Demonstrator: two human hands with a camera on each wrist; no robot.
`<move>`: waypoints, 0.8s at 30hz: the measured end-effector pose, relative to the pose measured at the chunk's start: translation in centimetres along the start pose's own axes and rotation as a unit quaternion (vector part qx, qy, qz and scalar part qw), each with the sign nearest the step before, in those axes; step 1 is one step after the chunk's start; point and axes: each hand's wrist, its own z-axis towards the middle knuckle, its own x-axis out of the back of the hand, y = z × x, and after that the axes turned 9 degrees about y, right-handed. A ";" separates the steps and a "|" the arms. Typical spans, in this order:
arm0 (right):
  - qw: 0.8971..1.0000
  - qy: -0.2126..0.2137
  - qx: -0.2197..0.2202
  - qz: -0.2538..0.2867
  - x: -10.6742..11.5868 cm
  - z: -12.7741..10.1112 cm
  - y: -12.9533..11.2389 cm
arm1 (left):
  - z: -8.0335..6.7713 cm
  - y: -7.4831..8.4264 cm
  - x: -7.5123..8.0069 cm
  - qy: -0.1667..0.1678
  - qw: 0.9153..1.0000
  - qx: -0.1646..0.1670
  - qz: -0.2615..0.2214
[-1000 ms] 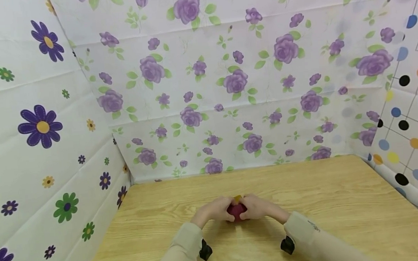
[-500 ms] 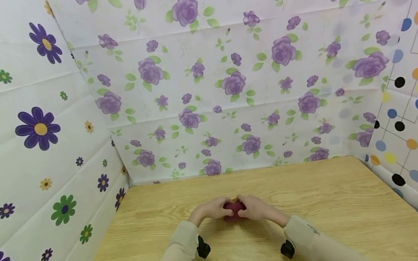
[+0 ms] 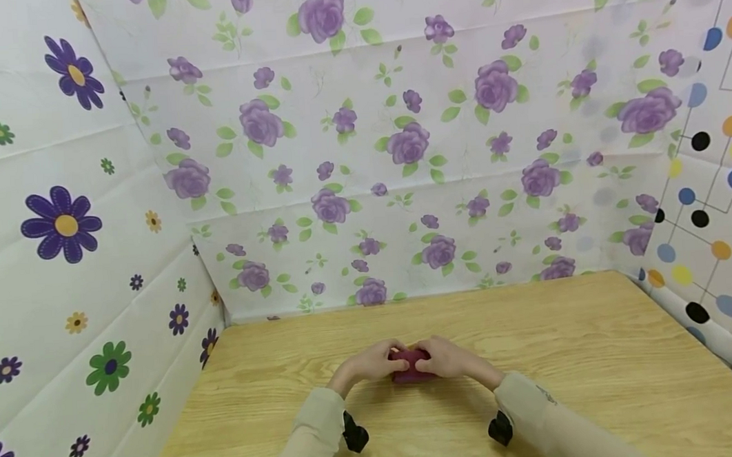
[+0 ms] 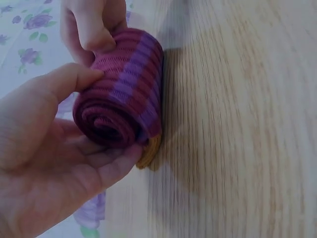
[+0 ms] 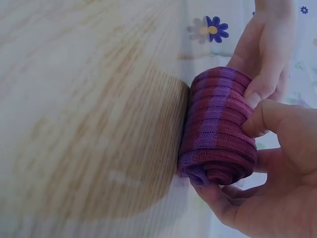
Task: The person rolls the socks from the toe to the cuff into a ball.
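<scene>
A rolled-up maroon sock [image 3: 410, 365] with purple stripes lies on the wooden table [image 3: 572, 362] between both hands. My left hand [image 3: 376, 364] grips its left end, thumb over the top and fingers beneath. My right hand [image 3: 447, 362] grips the right end the same way. In the left wrist view the roll [image 4: 124, 91] shows its spiral end, with a yellow bit of the sock [image 4: 149, 151] sticking out underneath against the table. The right wrist view shows the roll [image 5: 218, 124] pinched between my right thumb [image 5: 270, 116] and the fingers below it, with my left hand [image 5: 265, 54] behind.
Paper walls enclose the table on three sides: large-flower print on the left [image 3: 70, 271], purple roses at the back [image 3: 413, 184], coloured dots on the right [image 3: 713, 224]. Bare wood stretches around the hands.
The hands and the roll have shifted slightly away from me on the table. The yellow tip seen on top of the roll a second ago no longer shows in the head view.
</scene>
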 end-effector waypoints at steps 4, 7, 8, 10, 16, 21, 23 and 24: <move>0.999 -0.016 0.030 -0.009 0.1 0.4 -0.2 | -0.3 0.2 -0.2 0.021 1.000 0.006 -0.011; 0.998 -0.036 0.041 -0.018 0.1 0.6 -0.4 | -0.5 0.6 -0.4 0.040 0.999 -0.003 0.014; 0.998 -0.043 0.040 -0.018 0.2 0.7 -0.4 | -0.6 0.8 -0.5 0.048 0.999 -0.006 0.024; 0.998 -0.058 0.034 -0.022 0.2 1.0 -0.5 | -0.8 1.2 -0.6 0.070 0.996 -0.015 0.049; 0.996 -0.085 -0.016 -0.017 0.3 1.8 -0.6 | -1.4 2.6 -1.0 0.149 0.985 -0.053 0.076; 0.996 -0.086 -0.034 -0.011 0.4 2.1 -0.3 | -1.6 3.1 -1.2 0.178 0.971 -0.092 0.134; 0.996 -0.086 -0.039 -0.003 0.3 2.0 0.0 | -1.6 3.2 -1.1 0.163 0.967 -0.107 0.163; 0.996 -0.081 -0.041 0.001 0.2 2.0 0.2 | -1.6 3.3 -1.1 0.152 0.966 -0.113 0.175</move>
